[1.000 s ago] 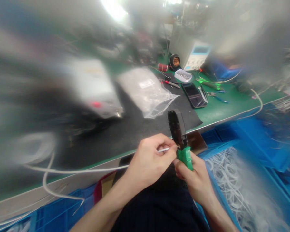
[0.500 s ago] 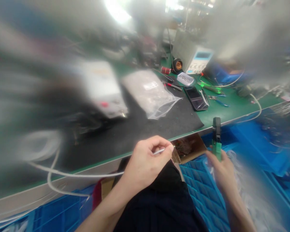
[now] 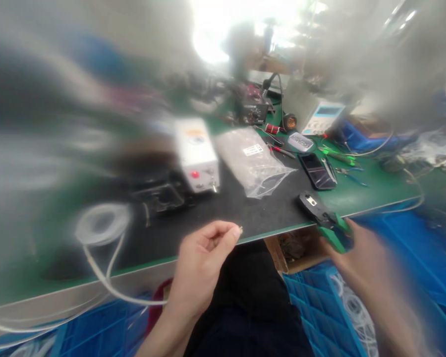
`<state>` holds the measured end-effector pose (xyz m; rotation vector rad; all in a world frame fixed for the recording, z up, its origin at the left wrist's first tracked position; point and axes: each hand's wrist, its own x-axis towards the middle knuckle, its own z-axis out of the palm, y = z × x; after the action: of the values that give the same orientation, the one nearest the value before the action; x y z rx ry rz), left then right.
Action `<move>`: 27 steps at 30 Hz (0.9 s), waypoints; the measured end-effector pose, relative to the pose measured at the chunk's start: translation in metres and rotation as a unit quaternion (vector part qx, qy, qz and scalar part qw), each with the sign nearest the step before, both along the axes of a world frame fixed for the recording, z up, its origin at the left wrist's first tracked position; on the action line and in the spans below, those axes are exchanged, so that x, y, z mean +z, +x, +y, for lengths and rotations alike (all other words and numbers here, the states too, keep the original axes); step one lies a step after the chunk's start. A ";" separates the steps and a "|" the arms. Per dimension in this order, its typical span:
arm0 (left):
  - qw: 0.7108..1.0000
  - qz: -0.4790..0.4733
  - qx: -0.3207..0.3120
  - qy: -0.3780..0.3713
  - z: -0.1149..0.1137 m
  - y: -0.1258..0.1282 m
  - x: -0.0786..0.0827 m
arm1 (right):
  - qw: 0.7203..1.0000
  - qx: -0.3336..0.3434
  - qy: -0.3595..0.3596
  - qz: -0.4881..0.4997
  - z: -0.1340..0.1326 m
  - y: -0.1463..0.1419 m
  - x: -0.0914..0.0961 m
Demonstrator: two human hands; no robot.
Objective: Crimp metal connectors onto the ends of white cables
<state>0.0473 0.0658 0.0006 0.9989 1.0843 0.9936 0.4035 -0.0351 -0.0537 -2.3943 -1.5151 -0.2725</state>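
My left hand (image 3: 204, 260) is held in front of the bench edge, thumb and forefinger pinched on the tip of a thin white wire (image 3: 107, 277) that trails off to the left. My right hand (image 3: 360, 258) is blurred by motion; its fingers wrap the green handles of a black crimping tool (image 3: 319, 214), whose head lies on or just above the black mat (image 3: 223, 208) at the bench's front right. A coil of white wire (image 3: 102, 225) lies on the bench to the left.
On the bench stand a white box with a red button (image 3: 196, 153), a clear plastic bag (image 3: 254, 161), a black phone (image 3: 316, 170), pliers and a meter (image 3: 321, 116). Blue crates (image 3: 319, 307) with white wires and a small cardboard box (image 3: 297, 245) sit below the edge.
My right hand has carried the crimping tool away from the wire tip, right and up to the bench's front edge. My left hand keeps its pinch on the wire. The view has tilted upward.
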 end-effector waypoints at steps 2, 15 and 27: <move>0.999 -0.021 0.030 -0.010 0.000 -0.005 0.001 | 0.999 0.012 -0.034 -0.036 0.014 0.003 -0.005; 0.999 -0.016 0.036 -0.003 -0.004 -0.018 -0.006 | 0.963 0.264 0.051 -0.015 0.103 -0.067 0.062; 0.996 0.053 0.017 0.073 -0.008 -0.027 0.001 | 0.963 0.267 -0.033 -0.012 0.204 -0.103 0.041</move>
<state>0.0199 0.0576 0.0012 1.1653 1.1322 1.0697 0.3005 0.1686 -0.0128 -1.9272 -2.1290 -0.1303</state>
